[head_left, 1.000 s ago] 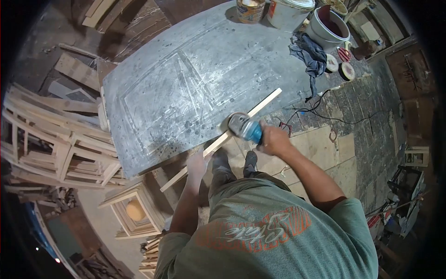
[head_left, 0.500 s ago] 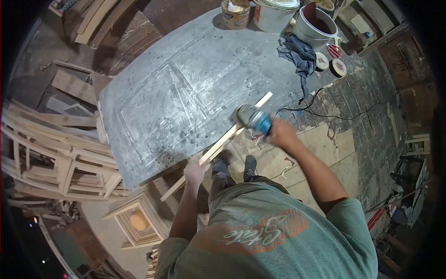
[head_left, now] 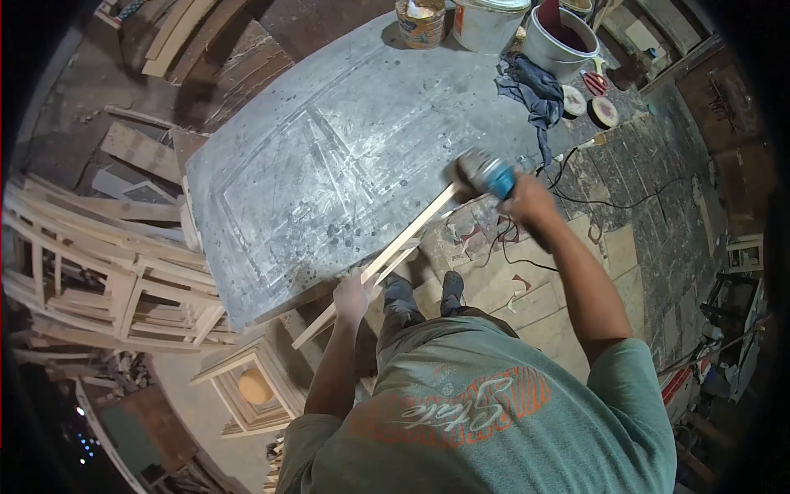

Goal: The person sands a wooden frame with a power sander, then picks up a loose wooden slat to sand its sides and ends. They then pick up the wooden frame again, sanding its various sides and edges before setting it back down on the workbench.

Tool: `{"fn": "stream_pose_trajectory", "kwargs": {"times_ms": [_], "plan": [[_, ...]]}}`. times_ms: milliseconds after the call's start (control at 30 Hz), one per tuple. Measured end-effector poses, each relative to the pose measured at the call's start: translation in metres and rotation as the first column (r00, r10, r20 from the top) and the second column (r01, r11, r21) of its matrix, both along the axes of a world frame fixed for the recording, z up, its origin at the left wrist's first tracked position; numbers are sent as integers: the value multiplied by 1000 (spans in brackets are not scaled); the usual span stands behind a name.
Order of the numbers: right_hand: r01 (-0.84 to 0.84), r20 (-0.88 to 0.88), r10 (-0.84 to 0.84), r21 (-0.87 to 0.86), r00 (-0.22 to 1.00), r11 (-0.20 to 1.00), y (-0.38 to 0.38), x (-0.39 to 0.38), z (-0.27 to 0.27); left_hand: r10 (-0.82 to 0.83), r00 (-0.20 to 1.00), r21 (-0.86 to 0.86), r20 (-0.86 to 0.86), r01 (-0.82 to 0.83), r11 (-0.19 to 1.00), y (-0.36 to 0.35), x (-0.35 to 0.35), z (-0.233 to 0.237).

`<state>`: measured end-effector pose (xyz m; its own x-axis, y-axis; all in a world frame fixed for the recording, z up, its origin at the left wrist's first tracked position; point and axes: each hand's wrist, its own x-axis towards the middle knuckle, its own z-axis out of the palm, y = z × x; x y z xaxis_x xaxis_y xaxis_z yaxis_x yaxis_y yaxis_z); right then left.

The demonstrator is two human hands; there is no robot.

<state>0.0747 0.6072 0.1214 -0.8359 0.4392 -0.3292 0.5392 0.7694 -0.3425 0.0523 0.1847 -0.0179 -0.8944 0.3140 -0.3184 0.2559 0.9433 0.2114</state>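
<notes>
In my right hand (head_left: pixel 531 203) is a blue and silver angle grinder (head_left: pixel 494 176), its blurred head at the far end of a long pale wooden strip (head_left: pixel 417 228). My left hand (head_left: pixel 351 299) is wrapped round the strip nearer my body. The strip slants across the front edge of the grey work table (head_left: pixel 280 189), and its near end reaches past my left hand. Short pale wooden pieces show alongside it below the table edge. Whether the grinder head touches the strip is hard to tell through the blur.
Several buckets (head_left: pixel 485 29) stand at the table's far edge, beside a dark cloth (head_left: pixel 533 95) and two round discs (head_left: pixel 602 113). A black cord (head_left: pixel 609 207) trails at the right. Wooden frames (head_left: pixel 123 292) are stacked at the left, and more frames (head_left: pixel 251 387) lie lower down.
My right hand and the grinder have moved up and right, from partway along the strip to its far end. My left hand has shifted slightly.
</notes>
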Motion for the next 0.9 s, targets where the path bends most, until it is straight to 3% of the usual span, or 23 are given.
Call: {"fn": "stream_pose_trajectory", "kwargs": {"times_ms": [67,133,200,267,400,433,533,600,667,733,800,900], "plan": [[153,-80,-149,44,986,987,34,3,0,-26,999,23,-21,26,999,-1,0,1],[298,-142,-334,-224,932,928,67,20,-6,-6,1000,78,-15,7,997,-2,0,0],[387,-296,-538,-440,789,810,77,50,-15,39,999,161,29,-43,986,-5,2,-2],[411,-355,-710,-624,608,664,85,82,-29,41,999,148,35,-46,988,0,8,12],[365,-287,-854,-811,434,458,88,135,-34,-5,989,157,-148,29,987,-2,19,61],[365,-268,-871,-827,411,427,88,145,-36,54,995,220,-88,-33,975,-6,18,76],[347,-211,-910,-874,356,339,90,170,-45,89,989,197,119,-112,974,-25,7,130],[308,-189,-921,-903,340,299,97,184,-56,117,933,412,339,-259,873,-25,5,217],[315,-201,-932,-902,303,296,99,190,-59,110,981,208,162,-143,968,-42,-10,246],[277,-196,-943,-922,268,270,97,191,-58,189,966,360,177,-242,901,-44,-3,313],[244,-221,-944,-928,245,281,96,192,-54,256,960,236,111,-275,932,-57,-7,366],[236,-221,-933,-927,285,292,97,196,-51,185,982,573,-40,-129,809,-81,2,423]]}}
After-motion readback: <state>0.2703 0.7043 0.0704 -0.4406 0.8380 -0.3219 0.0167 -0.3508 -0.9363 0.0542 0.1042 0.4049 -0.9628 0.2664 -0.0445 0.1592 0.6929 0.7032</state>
